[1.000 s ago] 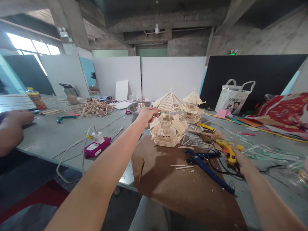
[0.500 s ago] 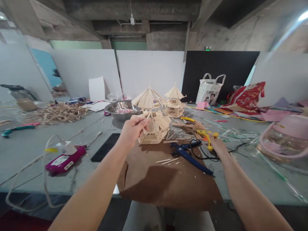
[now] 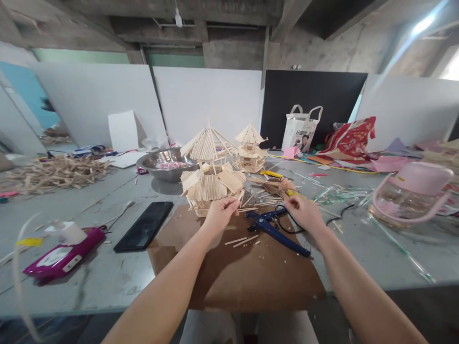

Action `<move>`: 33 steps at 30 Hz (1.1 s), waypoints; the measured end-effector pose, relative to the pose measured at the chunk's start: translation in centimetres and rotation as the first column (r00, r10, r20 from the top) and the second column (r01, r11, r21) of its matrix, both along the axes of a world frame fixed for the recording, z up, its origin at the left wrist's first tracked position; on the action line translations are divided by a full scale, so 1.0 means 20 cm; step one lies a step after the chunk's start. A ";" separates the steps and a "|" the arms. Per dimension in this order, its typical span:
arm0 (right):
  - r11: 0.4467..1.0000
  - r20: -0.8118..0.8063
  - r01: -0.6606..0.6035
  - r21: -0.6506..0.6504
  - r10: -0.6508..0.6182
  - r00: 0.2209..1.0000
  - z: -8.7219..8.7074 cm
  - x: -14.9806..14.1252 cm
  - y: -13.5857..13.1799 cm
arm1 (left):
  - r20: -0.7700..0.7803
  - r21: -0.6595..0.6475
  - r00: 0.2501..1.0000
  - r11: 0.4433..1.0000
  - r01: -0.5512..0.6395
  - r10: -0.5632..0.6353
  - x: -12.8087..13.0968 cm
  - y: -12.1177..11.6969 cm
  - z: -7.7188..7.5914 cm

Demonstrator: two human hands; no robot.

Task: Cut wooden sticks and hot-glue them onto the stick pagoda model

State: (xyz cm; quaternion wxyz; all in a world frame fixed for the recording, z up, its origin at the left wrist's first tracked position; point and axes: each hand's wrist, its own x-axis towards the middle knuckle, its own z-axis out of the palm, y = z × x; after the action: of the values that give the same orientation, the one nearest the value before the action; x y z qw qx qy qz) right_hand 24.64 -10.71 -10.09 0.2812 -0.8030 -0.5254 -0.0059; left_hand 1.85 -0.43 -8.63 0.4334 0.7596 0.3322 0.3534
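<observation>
My left hand is in front of the pavilion's lower right corner, thumb and fingers pinched together; whatever may be between them is too small to make out. The stick-built pavilion has a pointed upper roof and a wider lower roof. To the right, my right hand is closed near a heap of thin sticks, its fingertips pressed together with their contents hidden. A yellow hot glue gun shows only partly behind that hand. Blue cutters and a few loose sticks lie on brown board.
A second, smaller pavilion and a metal bowl stand behind. On the left are a black phone, a purple power strip and a stick pile. A pink-lidded container stands at right.
My left hand has come down and right, away from the pavilion's roof. My right hand has moved left and let go of the yellow glue gun. The view has turned slightly right.
</observation>
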 end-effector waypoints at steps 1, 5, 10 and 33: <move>0.990 0.033 -0.123 -0.073 0.126 0.992 0.01 -0.07 -0.01 | -0.015 0.017 1.000 1.000 0.007 -0.007 0.00 0.00 -0.01; 0.899 0.204 -0.238 -0.368 0.327 0.923 0.01 -0.26 -0.03 | -0.036 0.034 0.998 0.999 0.043 -0.041 0.00 0.00 -0.02; 0.888 0.290 -0.244 -0.390 0.370 0.883 -0.02 -0.26 -0.05 | -0.024 0.027 0.999 0.999 0.037 -0.036 0.01 -0.01 -0.03; 0.855 -0.828 -0.106 0.508 0.518 0.215 0.01 -0.15 -0.04 | 0.275 -0.411 0.953 0.882 0.232 -0.123 0.07 -0.09 -0.05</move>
State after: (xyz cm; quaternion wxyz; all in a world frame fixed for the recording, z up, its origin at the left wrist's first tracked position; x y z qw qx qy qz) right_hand 21.54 -11.47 -9.99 0.6654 -0.4569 -0.3969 0.4370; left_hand 3.21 -2.28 -9.72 0.6610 0.6211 0.2765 0.3175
